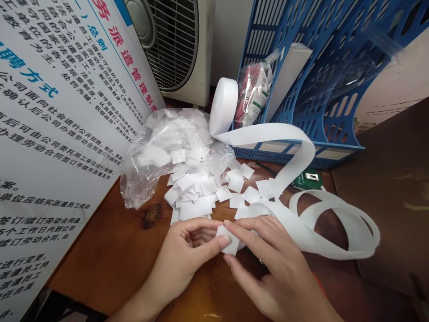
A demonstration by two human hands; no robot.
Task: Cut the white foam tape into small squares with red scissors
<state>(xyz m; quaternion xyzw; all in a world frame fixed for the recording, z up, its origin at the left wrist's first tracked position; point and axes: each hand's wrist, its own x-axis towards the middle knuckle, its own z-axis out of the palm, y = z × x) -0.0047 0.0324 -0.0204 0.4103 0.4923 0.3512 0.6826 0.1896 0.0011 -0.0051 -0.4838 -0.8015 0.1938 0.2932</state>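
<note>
Thumb and fingers of the left hand [186,250] pinch a white square [231,247] above the wooden table [100,259]; the right hand [281,261] grips its edges between index finger and thumb. Just beyond, loose squares [197,208] lie piled beside a clear plastic bag [134,190] holding more. A white strip [268,133] loops at right and reaches a roll [223,105] near the blue file rack [318,158].
</note>
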